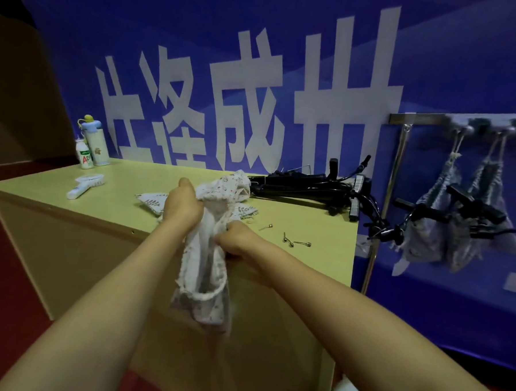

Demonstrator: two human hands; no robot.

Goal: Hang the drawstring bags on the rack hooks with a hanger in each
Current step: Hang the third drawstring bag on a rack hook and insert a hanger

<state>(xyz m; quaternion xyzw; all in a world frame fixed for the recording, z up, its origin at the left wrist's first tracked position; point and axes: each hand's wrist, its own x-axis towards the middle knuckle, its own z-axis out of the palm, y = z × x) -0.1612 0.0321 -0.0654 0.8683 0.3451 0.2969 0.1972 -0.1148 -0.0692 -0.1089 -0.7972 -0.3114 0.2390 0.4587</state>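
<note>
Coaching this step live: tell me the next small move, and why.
Probably free the right hand and reach for the black hanger pile on the table. It and the left hand both grip the floral bag, which seems to hold no hanger, while the two hung bags on the rack each carry one.

The bag (205,270) is soft, matt printed cloth with a rough, frilled edge and a thick woven cord (208,296); the hung bags (424,243) are a similar matt cloth in grey. The bench (318,222) has a smooth, pale wood-look top with a dull sheen, the hangers (305,186) on it are black, slightly glossy plastic, and the pins (303,243) are bright metal. The rack (416,118) is shiny brushed metal, the banner (289,32) a smooth sheet with faint gloss, and the bottles (96,145) and brush (85,184) look like smooth plastic.
</note>
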